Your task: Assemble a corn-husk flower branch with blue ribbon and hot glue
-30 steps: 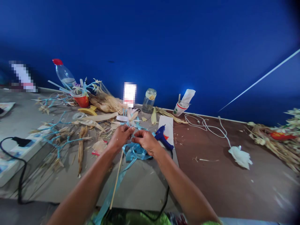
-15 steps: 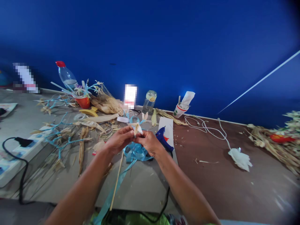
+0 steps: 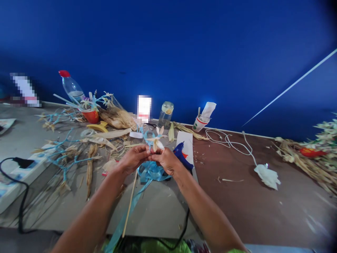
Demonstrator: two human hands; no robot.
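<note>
My left hand and my right hand meet above the table, fingers pinched together on a small cream husk flower with a blue-wrapped stem. The flower stands up just above my fingertips. Below my hands lies a tangle of light blue ribbon, and a thin wooden stick runs down towards me. A blue glue gun lies just right of my right hand.
Dried husks and blue-wrapped twigs litter the left of the table. At the back stand a plastic bottle, a red cup, a glass jar and a paper cup. A white cord and white flower lie right.
My hands have lifted the husk flower from among the clutter so it now shows above my fingertips. Both hands stay pinched together on it.
</note>
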